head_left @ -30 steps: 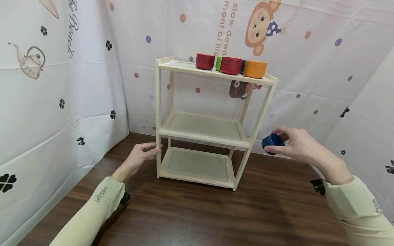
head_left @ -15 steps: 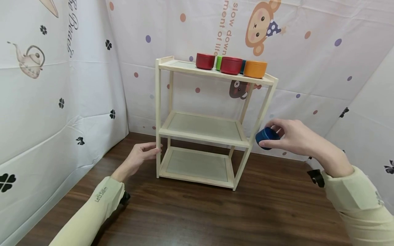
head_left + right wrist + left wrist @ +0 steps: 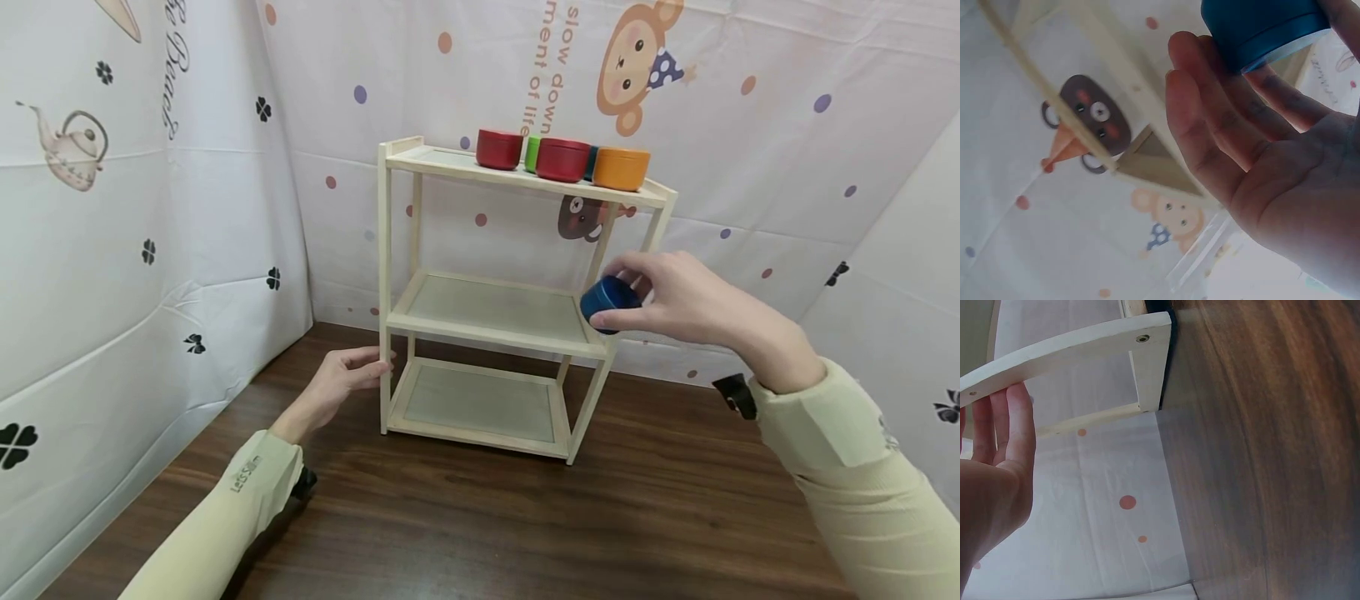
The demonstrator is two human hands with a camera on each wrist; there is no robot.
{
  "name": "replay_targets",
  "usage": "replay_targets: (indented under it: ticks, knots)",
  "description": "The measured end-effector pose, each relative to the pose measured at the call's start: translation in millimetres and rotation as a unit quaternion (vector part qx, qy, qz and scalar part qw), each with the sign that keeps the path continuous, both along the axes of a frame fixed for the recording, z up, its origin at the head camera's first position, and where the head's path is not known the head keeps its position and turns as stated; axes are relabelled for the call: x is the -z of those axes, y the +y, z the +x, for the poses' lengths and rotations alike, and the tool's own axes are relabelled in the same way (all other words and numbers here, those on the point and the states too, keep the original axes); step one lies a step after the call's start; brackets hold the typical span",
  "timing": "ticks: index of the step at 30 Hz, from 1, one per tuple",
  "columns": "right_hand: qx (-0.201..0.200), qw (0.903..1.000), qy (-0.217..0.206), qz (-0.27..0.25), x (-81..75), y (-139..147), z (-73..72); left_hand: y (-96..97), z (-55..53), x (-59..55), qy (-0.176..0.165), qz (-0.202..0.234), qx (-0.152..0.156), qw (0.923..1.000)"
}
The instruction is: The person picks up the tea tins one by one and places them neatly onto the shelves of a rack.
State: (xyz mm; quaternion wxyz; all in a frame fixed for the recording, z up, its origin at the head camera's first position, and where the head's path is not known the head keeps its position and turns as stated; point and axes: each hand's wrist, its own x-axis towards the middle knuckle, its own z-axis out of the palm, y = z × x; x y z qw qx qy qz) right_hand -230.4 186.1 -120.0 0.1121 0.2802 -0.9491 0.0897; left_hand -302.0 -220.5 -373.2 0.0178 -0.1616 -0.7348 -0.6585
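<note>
A blue round lidded tin (image 3: 606, 302) is tilted in my right hand (image 3: 678, 296), pinched between thumb and fingers. In the head view, tin and hand cover part of the front right post, level with the middle shelf's right end. The right wrist view shows the blue tin (image 3: 1266, 28) at the top, above curled fingers. My left hand (image 3: 333, 387) grips the front left post (image 3: 385, 250) of a pale wooden three-tier rack (image 3: 495, 335), low down, thumb in front. In the left wrist view, the left hand's fingers (image 3: 1019, 425) reach behind that post (image 3: 1072, 347).
Along the rack's top board stand two red tins (image 3: 498, 150), an orange tin (image 3: 621, 170) and, partly hidden, a green tin (image 3: 532, 155) and a dark blue one. The rack stands on a dark wooden table (image 3: 480, 533), with printed white cloth (image 3: 337, 100) behind and at both sides.
My right hand has carried the blue tin left and upward, from right of the rack to the middle shelf's right end. My left hand has stayed on the post.
</note>
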Motion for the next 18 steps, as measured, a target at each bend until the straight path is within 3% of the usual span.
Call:
replay_targets:
  ticks: [13,18]
  knots:
    - [-0.040,0.9986,0.034,-0.007,-33.4,-44,0.3,0.4,0.5,0.3,0.000,0.002,-0.002,1.0000]
    - [-0.037,0.9983,0.045,-0.004,-50.1,-58,1.4,-0.4,1.0,-0.6,-0.003,0.004,-0.003,1.0000]
